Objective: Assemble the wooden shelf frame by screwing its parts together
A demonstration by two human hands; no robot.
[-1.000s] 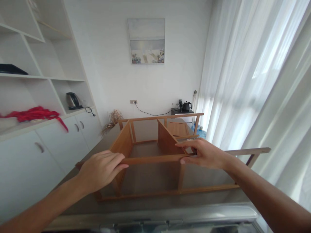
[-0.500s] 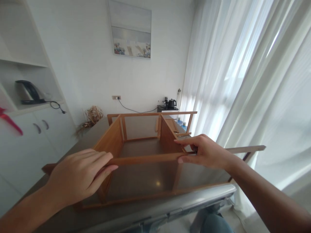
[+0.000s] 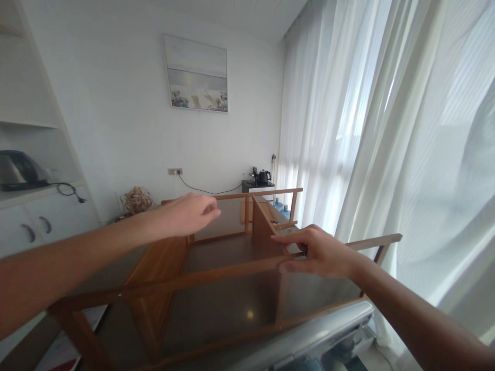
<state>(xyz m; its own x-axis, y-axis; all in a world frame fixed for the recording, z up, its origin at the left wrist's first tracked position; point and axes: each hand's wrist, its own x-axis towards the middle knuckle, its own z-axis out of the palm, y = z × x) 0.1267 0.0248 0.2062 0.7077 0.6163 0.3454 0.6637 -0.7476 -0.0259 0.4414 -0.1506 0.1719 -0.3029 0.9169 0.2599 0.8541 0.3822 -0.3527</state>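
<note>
A brown wooden shelf frame (image 3: 232, 269) lies on its side on a dark tabletop, with two cross boards between its long rails. My right hand (image 3: 320, 252) grips the near rail where the right-hand board (image 3: 263, 221) meets it, thumb below and index finger stretched along the board. A small dark spot shows under its palm; I cannot make out what it is. Off the rail, my left hand (image 3: 189, 214) hovers over the left-hand board (image 3: 162, 263). Its fingers are curled together, and whatever they may hold is hidden.
White curtains (image 3: 317, 134) hang close on the right. A dried plant bundle (image 3: 136, 200) and a black pot (image 3: 264, 176) are toward the wall. A kettle (image 3: 19, 167) with a loose cord stands in the left cabinet. A shiny metallic edge (image 3: 325, 330) runs along the near side.
My left hand has let go of the near rail and moved up and forward, its fingers curling. My right hand keeps its grip. The view has tilted up and turned slightly right.
</note>
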